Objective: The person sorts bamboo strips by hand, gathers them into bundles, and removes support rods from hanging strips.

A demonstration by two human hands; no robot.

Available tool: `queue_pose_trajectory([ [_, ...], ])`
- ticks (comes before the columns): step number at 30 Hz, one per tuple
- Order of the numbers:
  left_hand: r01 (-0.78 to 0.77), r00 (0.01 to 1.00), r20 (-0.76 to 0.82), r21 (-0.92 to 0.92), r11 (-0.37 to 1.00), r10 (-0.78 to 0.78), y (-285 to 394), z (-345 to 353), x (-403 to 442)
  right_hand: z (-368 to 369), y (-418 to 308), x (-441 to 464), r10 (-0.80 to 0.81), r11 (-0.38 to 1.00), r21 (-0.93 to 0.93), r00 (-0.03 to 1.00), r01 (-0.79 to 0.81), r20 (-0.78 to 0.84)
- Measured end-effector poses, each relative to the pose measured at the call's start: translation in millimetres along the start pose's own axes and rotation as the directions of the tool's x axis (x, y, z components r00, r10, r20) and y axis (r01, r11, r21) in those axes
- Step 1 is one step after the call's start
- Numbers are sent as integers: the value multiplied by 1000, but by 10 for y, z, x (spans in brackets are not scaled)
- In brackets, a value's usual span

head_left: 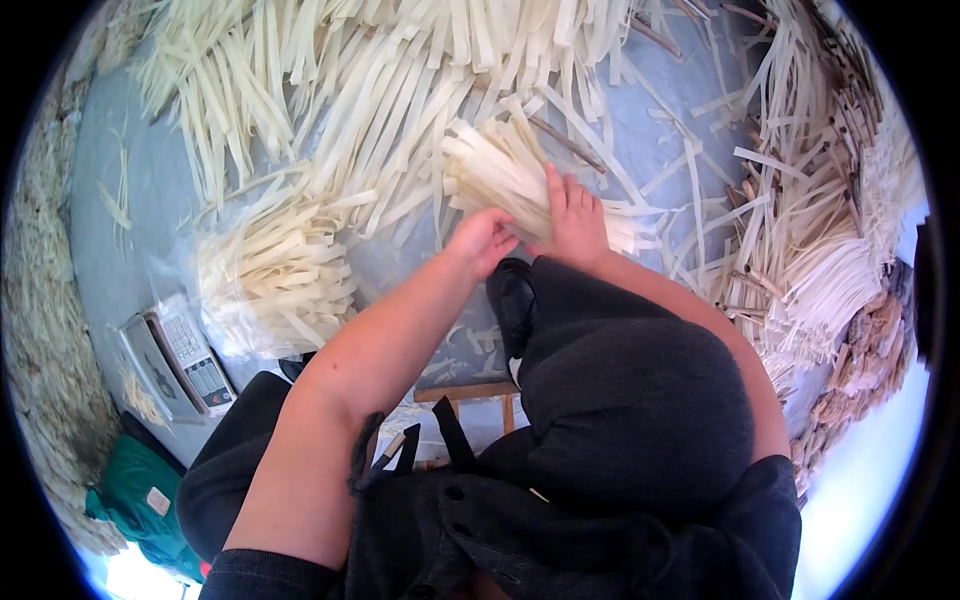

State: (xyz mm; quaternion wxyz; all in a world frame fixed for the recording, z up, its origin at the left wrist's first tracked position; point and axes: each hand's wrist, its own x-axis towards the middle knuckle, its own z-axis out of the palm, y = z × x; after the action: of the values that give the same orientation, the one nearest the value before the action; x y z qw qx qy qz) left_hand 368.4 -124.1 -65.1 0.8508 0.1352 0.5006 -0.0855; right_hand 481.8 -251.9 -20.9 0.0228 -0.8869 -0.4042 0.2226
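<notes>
A bundle of pale, flat, cream-coloured strips [497, 170] lies on the floor sheet in front of my right knee. My right hand [577, 225] lies across its right part, fingers over the strips, holding them together. My left hand [483, 240] is at the bundle's lower left edge with curled fingers; what is between them, if anything, is hidden. Many loose strips [400, 90] spread out just beyond the bundle. To the left, another pile of strips [285, 265] sits partly in a clear plastic bag [225, 335].
A digital scale [185, 350] stands at the left. Stacked strips [820, 285] and brown sticks [850, 150] line the right side. A thin brown stick [570, 147] lies behind the bundle. Below my hands are my shoe [512, 300] and a wooden frame [465, 392]. Green fabric [145, 490] shows lower left.
</notes>
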Motion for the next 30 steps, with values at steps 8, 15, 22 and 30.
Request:
queue_pose_trajectory([
  [8,17,1000,-5,156,988,-16,26,58,-50,-183,154,214,9,999,-33,993,-5,117],
  [15,74,997,-37,168,983,-69,-80,-193,41,-212,298,364,60,990,115,983,-81,176],
  [22,213,975,-132,296,931,-181,-91,-186,-503,-438,291,177,38,967,244,991,-69,128],
  [30,-128,987,141,418,899,75,36,17,-679,-1086,560,96,-41,770,631,979,-96,199],
])
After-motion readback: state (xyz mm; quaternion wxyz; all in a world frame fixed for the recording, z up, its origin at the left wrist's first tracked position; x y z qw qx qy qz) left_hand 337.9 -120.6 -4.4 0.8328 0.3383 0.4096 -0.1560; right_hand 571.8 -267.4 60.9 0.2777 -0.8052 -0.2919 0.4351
